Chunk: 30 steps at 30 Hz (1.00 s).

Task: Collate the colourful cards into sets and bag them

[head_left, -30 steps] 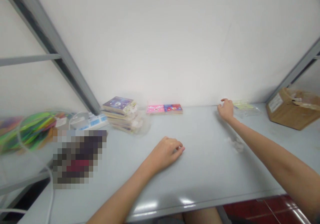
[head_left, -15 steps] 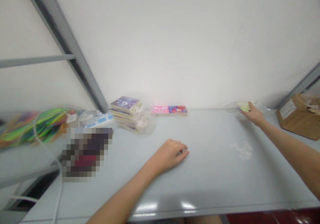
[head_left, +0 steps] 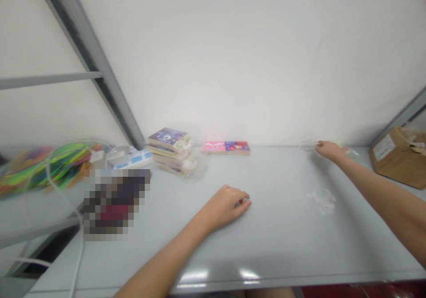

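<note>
My left hand (head_left: pixel 228 205) rests on the pale grey table (head_left: pixel 273 240), fingers loosely bent, thumb apart, with nothing in it. Far to the right, against the wall, my right hand (head_left: pixel 328 149) has its fingers closed on the edge of a clear plastic bag (head_left: pixel 306 144). The bag spreads out on both sides of that hand, which covers its middle. Between the two hands, a patch of small whitish pieces (head_left: pixel 322 201) lies flat on the tabletop.
Stacked booklets (head_left: pixel 168 139) in clear wrap stand at the back left, beside pink and red-blue booklets (head_left: pixel 226 147). A cardboard box (head_left: pixel 396 156) sits at the right end. On the left are colourful strips (head_left: pixel 66 164), a power strip (head_left: pixel 135 159), a white cable (head_left: pixel 78 258) and a blurred-out item (head_left: pixel 115 204).
My right hand has shifted slightly left along the bag, and its fingers have closed on the bag's edge. My left hand stays where it was.
</note>
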Each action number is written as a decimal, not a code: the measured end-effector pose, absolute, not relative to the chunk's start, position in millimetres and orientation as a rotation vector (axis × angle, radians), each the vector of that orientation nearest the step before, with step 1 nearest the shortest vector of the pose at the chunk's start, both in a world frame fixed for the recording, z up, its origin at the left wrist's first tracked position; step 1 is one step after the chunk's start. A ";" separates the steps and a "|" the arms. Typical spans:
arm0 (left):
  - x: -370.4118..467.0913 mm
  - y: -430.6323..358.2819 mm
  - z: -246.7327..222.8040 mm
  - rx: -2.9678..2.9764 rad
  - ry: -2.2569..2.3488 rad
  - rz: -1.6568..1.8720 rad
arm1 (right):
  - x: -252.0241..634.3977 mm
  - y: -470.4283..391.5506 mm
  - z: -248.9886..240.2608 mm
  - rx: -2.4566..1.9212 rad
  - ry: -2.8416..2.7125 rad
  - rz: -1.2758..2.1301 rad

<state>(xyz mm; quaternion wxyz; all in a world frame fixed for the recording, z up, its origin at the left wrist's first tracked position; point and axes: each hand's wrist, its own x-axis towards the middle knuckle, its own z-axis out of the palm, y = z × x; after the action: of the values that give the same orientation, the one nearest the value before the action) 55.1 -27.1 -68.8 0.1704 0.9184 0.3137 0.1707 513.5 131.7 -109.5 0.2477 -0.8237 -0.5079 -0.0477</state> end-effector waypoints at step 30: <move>50.9 -9.8 -81.2 1.911 1.512 1.055 | 276.1 94.5 -78.9 -1.605 -1.090 1.255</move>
<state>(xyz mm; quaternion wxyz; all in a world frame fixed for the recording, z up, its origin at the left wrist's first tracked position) 50.9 -9.8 -81.2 0.2409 0.6986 0.5525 0.3855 276.1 94.5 -78.9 0.4036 -0.6355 -0.4318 0.4968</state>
